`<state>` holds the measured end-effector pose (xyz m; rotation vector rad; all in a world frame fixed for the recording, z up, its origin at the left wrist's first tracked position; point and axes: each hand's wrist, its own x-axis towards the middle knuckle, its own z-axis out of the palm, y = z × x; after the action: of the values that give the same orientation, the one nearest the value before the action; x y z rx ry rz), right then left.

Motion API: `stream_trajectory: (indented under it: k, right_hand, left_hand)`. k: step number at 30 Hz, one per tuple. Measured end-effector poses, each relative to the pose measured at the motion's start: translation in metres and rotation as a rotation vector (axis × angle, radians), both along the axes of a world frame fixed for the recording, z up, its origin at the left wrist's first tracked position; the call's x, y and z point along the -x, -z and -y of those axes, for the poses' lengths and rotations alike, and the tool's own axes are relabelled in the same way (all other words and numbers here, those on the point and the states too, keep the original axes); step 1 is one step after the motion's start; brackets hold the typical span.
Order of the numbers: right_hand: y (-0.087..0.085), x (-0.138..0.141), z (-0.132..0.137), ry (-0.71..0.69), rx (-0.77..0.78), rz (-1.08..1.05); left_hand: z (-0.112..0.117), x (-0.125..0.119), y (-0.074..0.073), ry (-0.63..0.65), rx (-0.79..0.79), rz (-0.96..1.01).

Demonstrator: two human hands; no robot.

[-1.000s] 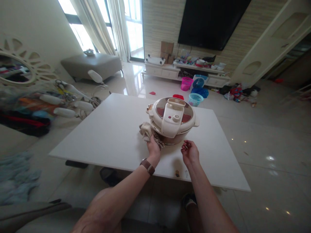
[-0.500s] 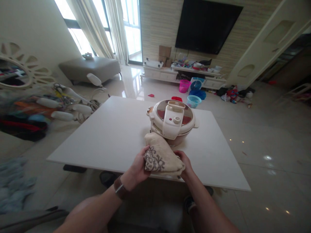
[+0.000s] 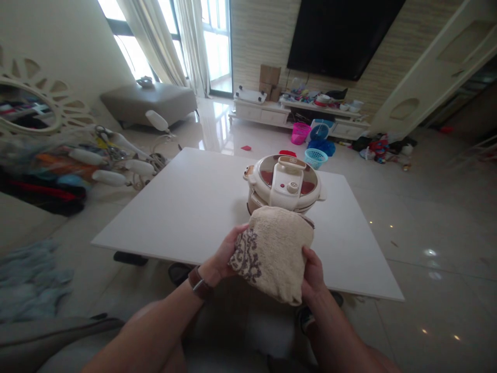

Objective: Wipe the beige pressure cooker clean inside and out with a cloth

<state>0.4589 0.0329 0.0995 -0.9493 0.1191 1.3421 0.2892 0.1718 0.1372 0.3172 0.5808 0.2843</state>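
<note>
A beige towel (image 3: 274, 248) with a brown pattern at one edge hangs spread between both my hands, in front of me and above the near edge of the white table (image 3: 186, 207). My left hand (image 3: 223, 256), with a brown watch strap on its wrist, grips the towel's left side. My right hand (image 3: 313, 274) grips its right side. Just behind the towel a cream pressure cooker (image 3: 285, 184) with a glass lid and a broad handle stands on the table; the towel hides its lower front.
A cluttered rack with cables and white handles (image 3: 116, 166) lies left of the table. A grey bench (image 3: 149, 101) stands by the window. Coloured baskets (image 3: 314, 155) and a low TV cabinet (image 3: 303, 111) lie beyond the table on the glossy floor.
My left hand pulled the towel away from the cooker's side toward me. My right hand took hold of it, and both hands have lifted and spread it wider.
</note>
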Motion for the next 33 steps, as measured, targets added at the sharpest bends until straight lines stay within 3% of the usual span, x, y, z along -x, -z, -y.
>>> stream_trajectory:
  k: [3, 5, 8, 11, 16, 18, 24, 26, 29, 33]
  right_hand:
    - [-0.006, -0.011, 0.005, 0.031, 0.049, 0.04]
    - [-0.014, -0.025, 0.008, 0.13, 0.039, 0.134]
    - [-0.033, -0.055, 0.013, 0.379, -0.037, 0.328]
    - [-0.057, -0.08, 0.012, 0.653, -0.143, 0.539]
    - [-0.087, -0.094, -0.018, 0.935, -0.19, 1.059]
    - [-0.094, -0.093, -0.04, 0.835, -0.129, 1.347]
    - [-0.1, -0.073, -0.11, -0.016, -0.042, 2.034]
    - [-0.099, -0.065, -0.123, -0.178, 0.012, 2.215]
    - [-0.097, -0.063, -0.128, -0.212, 0.088, 2.302]
    - [-0.086, -0.083, -0.118, -0.01, 0.165, 2.16]
  left_hand:
    - [0.001, -0.007, 0.003, 0.018, -0.062, 0.036]
    - [-0.001, -0.013, 0.008, 0.032, -0.128, 0.058]
    - [-0.006, -0.022, 0.019, 0.012, -0.254, 0.027]
    - [-0.011, -0.034, 0.03, -0.093, -0.353, -0.106]
    - [-0.017, -0.052, 0.039, -0.193, -0.432, -0.203]
    - [-0.018, -0.056, 0.038, -0.201, -0.421, -0.198]
    - [-0.021, -0.055, 0.03, -0.216, -0.381, -0.207]
    - [-0.022, -0.053, 0.026, -0.225, -0.369, -0.215]
    - [-0.022, -0.05, 0.022, -0.249, -0.36, -0.249]
    - [-0.021, -0.046, 0.018, -0.246, -0.356, -0.268]
